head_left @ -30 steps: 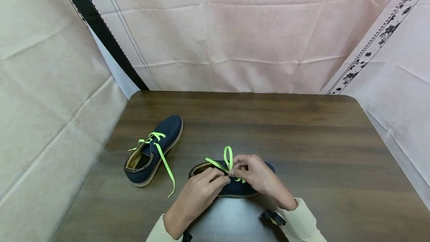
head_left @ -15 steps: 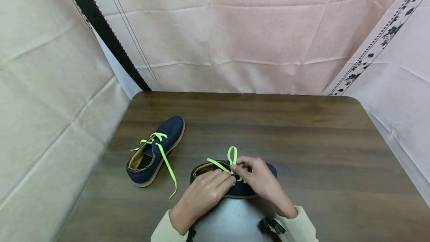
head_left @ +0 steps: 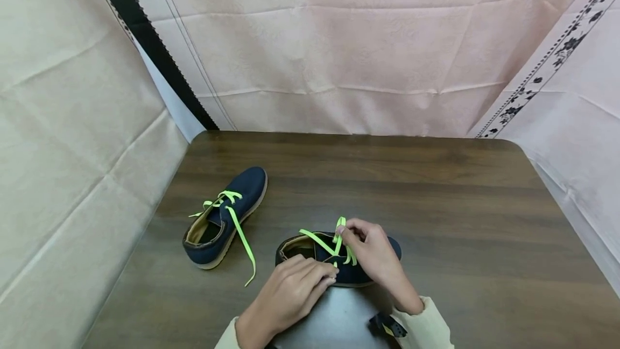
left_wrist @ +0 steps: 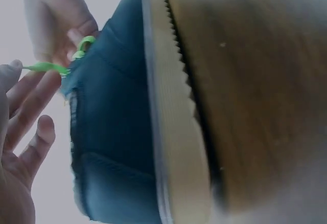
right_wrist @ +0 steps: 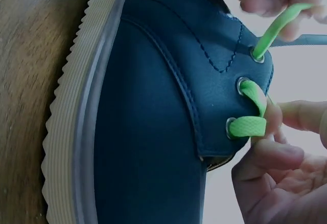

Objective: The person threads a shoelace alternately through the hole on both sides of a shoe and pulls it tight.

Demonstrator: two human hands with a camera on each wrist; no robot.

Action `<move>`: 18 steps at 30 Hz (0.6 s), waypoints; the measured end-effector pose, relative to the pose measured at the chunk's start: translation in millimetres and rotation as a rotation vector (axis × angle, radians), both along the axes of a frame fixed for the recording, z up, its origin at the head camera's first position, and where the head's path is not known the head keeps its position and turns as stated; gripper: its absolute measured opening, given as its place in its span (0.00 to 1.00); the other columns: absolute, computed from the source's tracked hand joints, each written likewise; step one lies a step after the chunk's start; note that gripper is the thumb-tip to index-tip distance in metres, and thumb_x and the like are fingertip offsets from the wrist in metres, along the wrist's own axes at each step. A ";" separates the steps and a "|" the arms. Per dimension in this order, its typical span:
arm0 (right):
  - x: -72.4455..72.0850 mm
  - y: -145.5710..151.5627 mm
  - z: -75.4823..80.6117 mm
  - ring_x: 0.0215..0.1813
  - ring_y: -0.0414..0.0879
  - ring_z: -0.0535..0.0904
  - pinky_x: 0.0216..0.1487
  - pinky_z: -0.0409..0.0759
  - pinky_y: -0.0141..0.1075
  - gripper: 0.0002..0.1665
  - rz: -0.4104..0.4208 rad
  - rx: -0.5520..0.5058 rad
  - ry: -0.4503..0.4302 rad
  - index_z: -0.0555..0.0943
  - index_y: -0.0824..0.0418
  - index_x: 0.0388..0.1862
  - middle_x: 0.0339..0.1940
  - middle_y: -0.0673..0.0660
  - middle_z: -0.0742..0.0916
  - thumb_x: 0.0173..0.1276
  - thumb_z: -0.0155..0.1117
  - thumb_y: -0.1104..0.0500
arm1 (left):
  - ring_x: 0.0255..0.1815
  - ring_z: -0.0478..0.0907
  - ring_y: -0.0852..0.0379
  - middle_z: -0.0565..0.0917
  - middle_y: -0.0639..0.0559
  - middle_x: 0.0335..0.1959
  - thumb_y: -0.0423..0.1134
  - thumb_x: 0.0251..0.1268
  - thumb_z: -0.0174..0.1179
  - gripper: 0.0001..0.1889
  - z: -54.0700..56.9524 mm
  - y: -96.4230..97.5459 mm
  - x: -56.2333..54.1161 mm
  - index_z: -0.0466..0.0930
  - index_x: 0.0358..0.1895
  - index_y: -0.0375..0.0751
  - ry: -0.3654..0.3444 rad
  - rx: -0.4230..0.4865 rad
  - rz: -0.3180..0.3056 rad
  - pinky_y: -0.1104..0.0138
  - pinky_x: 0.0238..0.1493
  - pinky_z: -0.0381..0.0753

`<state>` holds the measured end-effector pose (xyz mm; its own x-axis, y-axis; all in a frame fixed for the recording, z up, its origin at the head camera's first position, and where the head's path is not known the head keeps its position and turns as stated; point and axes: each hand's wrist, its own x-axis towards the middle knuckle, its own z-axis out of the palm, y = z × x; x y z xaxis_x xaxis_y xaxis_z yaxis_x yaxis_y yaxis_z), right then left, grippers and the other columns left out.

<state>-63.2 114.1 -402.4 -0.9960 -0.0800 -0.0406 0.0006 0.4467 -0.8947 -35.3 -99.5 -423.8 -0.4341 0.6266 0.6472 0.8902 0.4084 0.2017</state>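
Note:
A navy shoe [head_left: 360, 272] with a pale ridged sole [right_wrist: 76, 127] lies in front of the person, toe to the right. Neon green lace [head_left: 317, 241] runs through its eyelets, one free end lying over the opening. At the near side my left hand [head_left: 300, 287] pinches a lace length between thumb and finger; the left wrist view shows that green strand [left_wrist: 46, 67] drawn taut. My right hand [head_left: 375, 255] pinches a lace loop above the shoe's tongue. In the right wrist view, the right fingers [right_wrist: 271, 157] are by the lower eyelets.
A second navy shoe [head_left: 247, 185] with green laces stands to the left on the brown wooden table [head_left: 460, 203], one lace end trailing onto the wood. Pale cloth [head_left: 349, 58] hangs behind the table. A black wrist device [head_left: 387, 326] sits on the right arm.
The standing lace loop has become smaller and lower, with the right fingers now on it. My left hand has drawn slightly down, toward the body, with its lace.

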 end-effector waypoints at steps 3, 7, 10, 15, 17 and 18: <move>-1.0 -0.7 -0.1 0.24 0.40 0.67 0.30 0.69 0.33 0.12 -0.021 -0.002 -0.014 0.89 0.54 0.39 0.22 0.49 0.78 0.82 0.62 0.54 | 0.39 0.82 0.72 0.87 0.63 0.43 0.41 0.85 0.56 0.07 7.5 -3.5 5.0 0.84 0.50 0.50 -0.088 0.037 -0.050 0.79 0.43 0.77; -0.3 -1.1 -0.2 0.24 0.41 0.66 0.30 0.68 0.34 0.12 -0.040 -0.010 -0.047 0.89 0.54 0.39 0.25 0.50 0.81 0.82 0.62 0.54 | 0.41 0.80 0.72 0.86 0.63 0.43 0.39 0.83 0.57 0.05 21.8 -8.6 12.0 0.82 0.50 0.50 -0.220 0.044 -0.132 0.79 0.49 0.79; 1.2 -1.9 0.2 0.27 0.41 0.71 0.31 0.68 0.34 0.13 -0.025 -0.013 -0.065 0.90 0.54 0.38 0.40 0.52 0.90 0.82 0.62 0.54 | 0.43 0.81 0.71 0.87 0.62 0.45 0.37 0.82 0.59 0.05 33.6 -12.4 18.2 0.83 0.52 0.50 -0.320 0.054 -0.189 0.77 0.51 0.80; 4.7 -2.9 3.1 0.34 0.39 0.80 0.28 0.65 0.34 0.15 0.031 0.000 -0.078 0.85 0.55 0.31 0.52 0.53 0.91 0.81 0.61 0.57 | 0.42 0.81 0.70 0.87 0.61 0.45 0.34 0.79 0.62 0.08 52.4 -17.0 29.9 0.82 0.54 0.50 -0.494 0.128 -0.253 0.77 0.46 0.81; 6.6 -2.5 4.6 0.29 0.38 0.75 0.27 0.65 0.33 0.14 0.035 0.024 -0.084 0.85 0.54 0.31 0.41 0.51 0.91 0.81 0.63 0.56 | 0.40 0.80 0.68 0.87 0.59 0.44 0.32 0.78 0.62 0.09 59.2 -17.4 33.5 0.82 0.54 0.49 -0.524 0.171 -0.273 0.77 0.44 0.81; 7.5 -2.3 5.0 0.26 0.38 0.72 0.28 0.65 0.33 0.14 0.032 0.039 -0.083 0.85 0.54 0.32 0.36 0.49 0.89 0.81 0.63 0.55 | 0.39 0.80 0.68 0.87 0.58 0.44 0.31 0.78 0.62 0.09 62.4 -17.5 35.0 0.82 0.53 0.48 -0.529 0.194 -0.284 0.77 0.43 0.81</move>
